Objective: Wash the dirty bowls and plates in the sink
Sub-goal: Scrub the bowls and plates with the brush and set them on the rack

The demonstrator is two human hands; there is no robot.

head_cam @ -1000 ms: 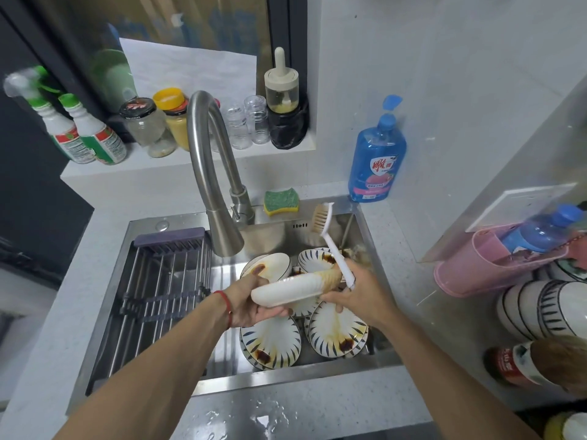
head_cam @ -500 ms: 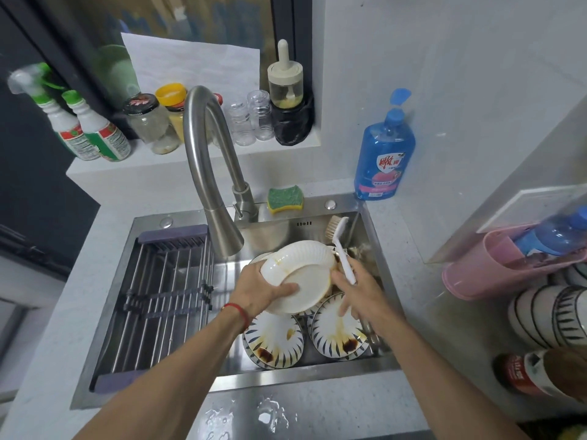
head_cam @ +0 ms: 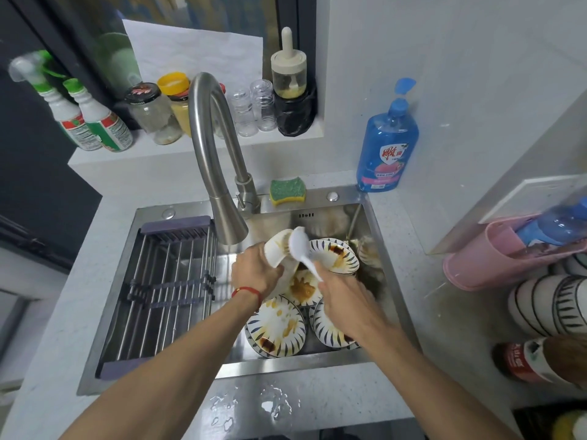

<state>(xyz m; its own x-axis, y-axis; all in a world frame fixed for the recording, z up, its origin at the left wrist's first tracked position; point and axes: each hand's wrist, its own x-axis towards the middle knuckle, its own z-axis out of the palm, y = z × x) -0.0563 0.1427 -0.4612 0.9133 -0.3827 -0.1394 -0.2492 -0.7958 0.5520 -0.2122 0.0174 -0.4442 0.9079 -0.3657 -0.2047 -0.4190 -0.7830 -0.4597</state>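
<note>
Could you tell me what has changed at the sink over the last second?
The left hand has turned the white bowl from lying sideways to tilted on edge under the faucet. The right hand has swung the white brush down, so its head now lies against the bowl instead of pointing up and away. Both hands keep their grips; the dirty plates stay in the sink.

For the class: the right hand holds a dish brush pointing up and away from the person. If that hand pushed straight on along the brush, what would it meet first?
Most likely the white plate gripped by the left hand; the brush head already seems to touch it, though depth is unclear.
</note>
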